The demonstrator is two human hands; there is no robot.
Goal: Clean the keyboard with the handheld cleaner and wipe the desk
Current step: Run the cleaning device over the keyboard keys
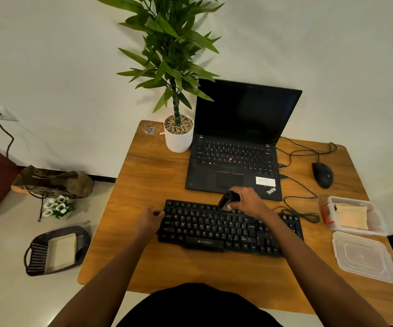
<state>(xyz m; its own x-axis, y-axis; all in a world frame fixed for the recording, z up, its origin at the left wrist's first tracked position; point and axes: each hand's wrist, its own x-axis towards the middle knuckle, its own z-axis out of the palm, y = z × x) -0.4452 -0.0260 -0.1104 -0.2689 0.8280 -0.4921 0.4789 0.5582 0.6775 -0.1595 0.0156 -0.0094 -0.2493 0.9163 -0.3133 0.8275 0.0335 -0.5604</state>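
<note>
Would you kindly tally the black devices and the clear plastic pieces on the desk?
Black devices: 4 (laptop, keyboard, mouse, handheld cleaner)
Clear plastic pieces: 2 (container, lid)
Total: 6

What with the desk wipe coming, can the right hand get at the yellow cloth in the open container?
Likely yes: the cloth lies uncovered in the container, nothing tall between. But the right hand grips the handheld cleaner, so it must set that down first.

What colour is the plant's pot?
The pot is white; the head view shows it best.
</note>
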